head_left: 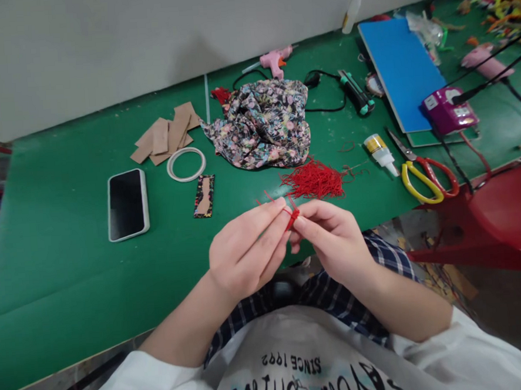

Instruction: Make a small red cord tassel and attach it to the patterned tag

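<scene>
My left hand (241,252) and my right hand (331,238) meet over the front edge of the green table (71,271). Both pinch a small bundle of red thread (292,218) between their fingertips, with a few loose ends sticking up. Just beyond the hands lies a loose pile of red thread (315,180). Crumpled floral fabric (262,123) lies farther back.
A phone (127,204), a white ring (186,164), a small fabric-covered strip (204,196) and cardboard pieces (166,136) lie at left. Glue bottle (380,152), scissors (422,173), blue board (400,69), pink glue gun (274,60) sit at right and back. A red chair (504,215) stands right.
</scene>
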